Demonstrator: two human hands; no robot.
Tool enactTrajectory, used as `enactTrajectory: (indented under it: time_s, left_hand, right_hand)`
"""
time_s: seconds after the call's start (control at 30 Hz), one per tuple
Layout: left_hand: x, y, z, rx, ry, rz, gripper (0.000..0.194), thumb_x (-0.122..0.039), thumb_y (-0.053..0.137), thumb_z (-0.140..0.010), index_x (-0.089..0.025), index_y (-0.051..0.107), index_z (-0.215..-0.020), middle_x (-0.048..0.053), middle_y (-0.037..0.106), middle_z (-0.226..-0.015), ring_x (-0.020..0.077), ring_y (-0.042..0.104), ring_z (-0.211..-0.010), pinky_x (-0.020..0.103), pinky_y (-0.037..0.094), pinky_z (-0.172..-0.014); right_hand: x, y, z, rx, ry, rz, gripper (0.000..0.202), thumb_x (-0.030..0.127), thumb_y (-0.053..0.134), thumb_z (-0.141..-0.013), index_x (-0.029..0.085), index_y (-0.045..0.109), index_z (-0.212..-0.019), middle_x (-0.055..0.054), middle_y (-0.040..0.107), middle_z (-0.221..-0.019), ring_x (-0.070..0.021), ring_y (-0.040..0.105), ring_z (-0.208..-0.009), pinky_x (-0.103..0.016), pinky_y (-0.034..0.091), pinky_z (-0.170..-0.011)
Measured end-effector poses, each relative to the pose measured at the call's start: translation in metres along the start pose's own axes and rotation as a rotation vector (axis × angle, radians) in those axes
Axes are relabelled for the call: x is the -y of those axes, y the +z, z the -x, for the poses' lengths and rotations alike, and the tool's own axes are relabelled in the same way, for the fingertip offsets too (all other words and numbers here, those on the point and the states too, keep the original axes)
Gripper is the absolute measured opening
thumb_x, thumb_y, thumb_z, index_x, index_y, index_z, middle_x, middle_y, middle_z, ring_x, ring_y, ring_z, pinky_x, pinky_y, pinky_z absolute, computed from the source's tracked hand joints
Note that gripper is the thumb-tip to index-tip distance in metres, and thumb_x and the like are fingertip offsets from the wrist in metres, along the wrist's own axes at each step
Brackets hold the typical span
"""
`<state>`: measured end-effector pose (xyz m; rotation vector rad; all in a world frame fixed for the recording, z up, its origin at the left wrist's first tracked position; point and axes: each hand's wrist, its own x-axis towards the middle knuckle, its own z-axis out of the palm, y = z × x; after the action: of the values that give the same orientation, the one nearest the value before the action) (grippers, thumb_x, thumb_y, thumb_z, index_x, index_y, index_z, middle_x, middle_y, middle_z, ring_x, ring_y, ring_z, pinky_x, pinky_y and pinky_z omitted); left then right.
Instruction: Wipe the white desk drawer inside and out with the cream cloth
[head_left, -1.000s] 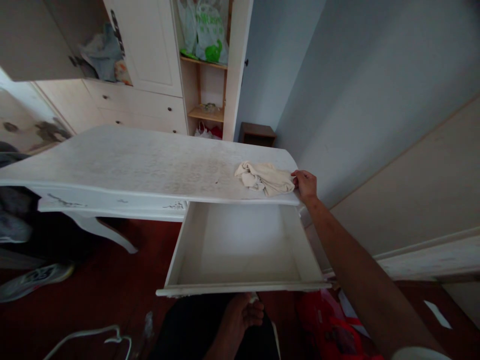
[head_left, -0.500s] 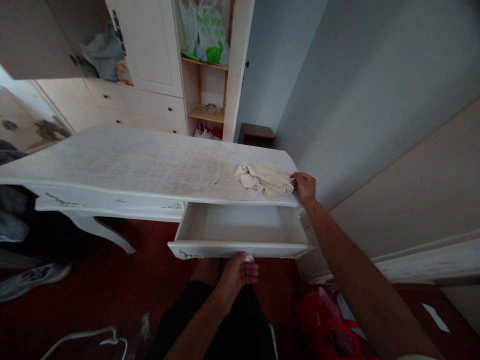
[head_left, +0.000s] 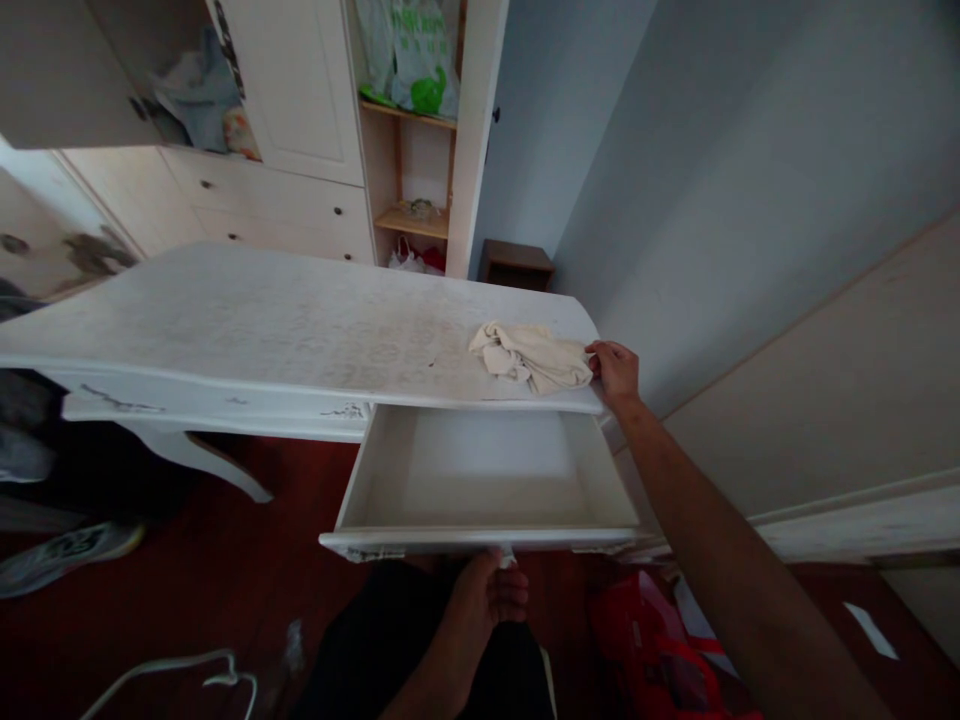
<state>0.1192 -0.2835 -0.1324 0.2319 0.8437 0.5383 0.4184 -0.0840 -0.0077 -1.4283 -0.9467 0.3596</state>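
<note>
A white desk (head_left: pixel 300 310) with a stained top stretches across the view. Its right-hand drawer (head_left: pixel 480 540) is pulled well out, and its inside looks bare. My left hand (head_left: pixel 487 590) is closed on the small knob (head_left: pixel 507 556) at the middle of the drawer front. At the desk's right end my right hand (head_left: pixel 616 370) rests at the edge, fingers pinched on the end of a crumpled cream cloth (head_left: pixel 536 358). The cloth lies on the desktop above the drawer.
Behind the desk stands a white wardrobe (head_left: pixel 307 90) with plastic bags (head_left: pixel 420 55) on a shelf. A grey wall (head_left: pixel 712 150) closes off the right. On the dark red floor are a red bag (head_left: pixel 645 640), a white hanger (head_left: pixel 172 664) and a shoe (head_left: pixel 67 555).
My left hand has drawn the drawer further out toward me. My right hand stays at the desk's right edge by the cloth.
</note>
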Motion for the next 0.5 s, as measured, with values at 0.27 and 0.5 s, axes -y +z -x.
enactTrajectory:
  time_s: [0.27, 0.5]
  left_hand:
    - [0.026, -0.004, 0.035, 0.045, 0.003, -0.001, 0.032, -0.041, 0.070, -0.076, -0.011, 0.063, -0.082, 0.010, 0.071, -0.073, 0.0194, 0.068, -0.065, 0.027, 0.051, -0.056]
    - [0.046, -0.014, 0.041, 0.020, 0.037, -0.031, 0.041, -0.051, 0.073, -0.071, -0.013, 0.061, -0.077, 0.009, 0.070, -0.072, 0.0170, 0.066, -0.061, 0.025, 0.050, -0.052]
  right_hand:
    - [-0.002, 0.001, -0.001, 0.027, 0.002, 0.032, 0.020, 0.035, 0.061, -0.070, 0.017, 0.064, -0.064, 0.006, 0.051, -0.044, -0.0086, 0.041, -0.040, -0.022, 0.031, -0.042]
    - [-0.001, 0.006, -0.006, -0.012, 0.004, -0.007, 0.018, 0.036, 0.061, -0.068, 0.019, 0.061, -0.074, 0.006, 0.053, -0.057, -0.0087, 0.046, -0.049, -0.020, 0.036, -0.048]
